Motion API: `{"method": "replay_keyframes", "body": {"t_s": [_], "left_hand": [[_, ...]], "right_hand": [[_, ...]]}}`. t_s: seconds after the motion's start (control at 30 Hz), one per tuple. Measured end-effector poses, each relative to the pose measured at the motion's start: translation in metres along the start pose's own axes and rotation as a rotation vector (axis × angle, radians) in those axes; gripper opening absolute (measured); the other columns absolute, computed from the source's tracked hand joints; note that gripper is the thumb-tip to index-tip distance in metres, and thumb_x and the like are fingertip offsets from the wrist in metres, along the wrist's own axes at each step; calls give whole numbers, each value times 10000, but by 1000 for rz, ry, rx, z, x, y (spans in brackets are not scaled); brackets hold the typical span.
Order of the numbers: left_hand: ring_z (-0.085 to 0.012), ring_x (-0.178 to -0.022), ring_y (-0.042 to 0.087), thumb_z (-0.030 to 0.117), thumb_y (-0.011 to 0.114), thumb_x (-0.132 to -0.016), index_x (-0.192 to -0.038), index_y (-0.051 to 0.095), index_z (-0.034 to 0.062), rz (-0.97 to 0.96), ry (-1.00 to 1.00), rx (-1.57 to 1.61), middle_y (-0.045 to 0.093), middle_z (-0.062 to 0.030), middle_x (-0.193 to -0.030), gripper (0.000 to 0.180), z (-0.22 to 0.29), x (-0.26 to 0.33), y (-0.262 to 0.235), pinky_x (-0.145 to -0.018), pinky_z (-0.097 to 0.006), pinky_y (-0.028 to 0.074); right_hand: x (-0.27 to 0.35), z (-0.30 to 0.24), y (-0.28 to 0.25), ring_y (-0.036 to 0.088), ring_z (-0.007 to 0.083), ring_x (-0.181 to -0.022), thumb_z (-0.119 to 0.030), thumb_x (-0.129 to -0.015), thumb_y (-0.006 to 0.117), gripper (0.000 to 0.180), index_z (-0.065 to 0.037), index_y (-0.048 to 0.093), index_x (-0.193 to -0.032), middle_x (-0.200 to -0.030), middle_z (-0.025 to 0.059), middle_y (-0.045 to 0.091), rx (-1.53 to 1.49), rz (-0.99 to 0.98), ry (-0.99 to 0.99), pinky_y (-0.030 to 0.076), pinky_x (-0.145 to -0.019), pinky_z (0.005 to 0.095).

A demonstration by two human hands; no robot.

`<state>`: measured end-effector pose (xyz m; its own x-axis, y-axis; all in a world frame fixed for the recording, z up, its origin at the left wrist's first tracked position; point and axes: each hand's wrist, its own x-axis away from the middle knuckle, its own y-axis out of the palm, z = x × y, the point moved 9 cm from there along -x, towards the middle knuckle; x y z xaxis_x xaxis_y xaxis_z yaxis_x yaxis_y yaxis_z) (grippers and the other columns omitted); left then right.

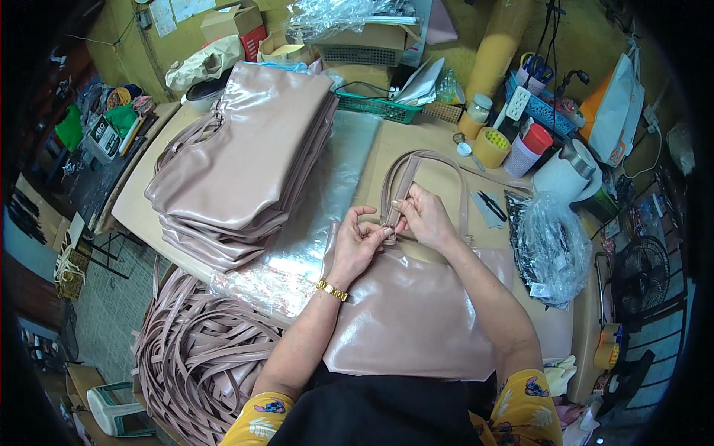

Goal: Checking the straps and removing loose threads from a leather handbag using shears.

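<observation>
A shiny dusty-pink bag [416,316] lies flat in front of me, its top edge away from me. Just beyond that edge, my right hand [425,218] is closed on a pink strap [405,182], which loops back across the table. Close beside it, my left hand [361,244] pinches with thumb and forefinger at the strap's lower part, by the bag's top edge. My fingers cover the exact spot where strap and bag meet. A second strap loop [462,197] stands to the right of my right hand.
Left of me rises a stack of pink bags [253,149], with a heap of pink straps [201,357] below it. Clear plastic sheeting [338,178] covers part of the table. At right lie black tweezers [492,207], a bundle in plastic wrap [554,249], tape rolls [491,147] and a white jug [569,172].
</observation>
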<state>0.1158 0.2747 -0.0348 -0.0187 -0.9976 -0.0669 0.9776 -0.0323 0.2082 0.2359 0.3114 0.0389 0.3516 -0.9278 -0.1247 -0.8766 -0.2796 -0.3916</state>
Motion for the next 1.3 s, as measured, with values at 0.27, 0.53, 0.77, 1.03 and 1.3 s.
{"method": "replay_keyframes", "body": {"t_s": [0.27,0.53,0.77,1.03,1.3], "left_hand": [[-78,-658,594,13,643,-839,-1169,371,27,31,-2,-28,647,-57,-763,428,-4,-1,-3,-581,-184,469],[-139,-976,574,-150,460,-781,-1217,370,26,-206,-55,209,586,-151,-1082,479,-5,-4,6,-795,-245,497],[-134,-945,592,-135,559,-755,-1226,391,16,-76,32,-311,604,-114,-1049,522,-9,-7,8,-822,-244,496],[-101,-860,608,-80,620,-775,-1196,431,5,-31,30,-355,636,-74,-947,469,-6,-5,7,-767,-218,490],[-86,-820,594,-99,608,-802,-1194,409,26,-33,24,-209,618,-60,-923,458,-11,-7,3,-722,-208,495]], "right_hand": [[13,-15,3,624,175,-559,-61,-888,551,80,18,553,-902,-715,101,629,254,75,-206,498,-535,280],[72,-43,20,631,237,-781,-89,-751,639,179,-6,595,-903,-870,118,644,852,167,-836,486,-696,358],[79,66,32,600,136,-615,-122,-860,622,140,-2,571,-913,-672,59,603,177,-336,326,473,-552,293],[20,56,-10,510,53,-493,-30,-867,580,29,-19,557,-854,-646,3,564,-265,63,161,403,-430,202],[-12,51,12,477,49,-495,-8,-854,583,29,-11,565,-831,-638,-18,526,86,-197,112,384,-455,216]]}}
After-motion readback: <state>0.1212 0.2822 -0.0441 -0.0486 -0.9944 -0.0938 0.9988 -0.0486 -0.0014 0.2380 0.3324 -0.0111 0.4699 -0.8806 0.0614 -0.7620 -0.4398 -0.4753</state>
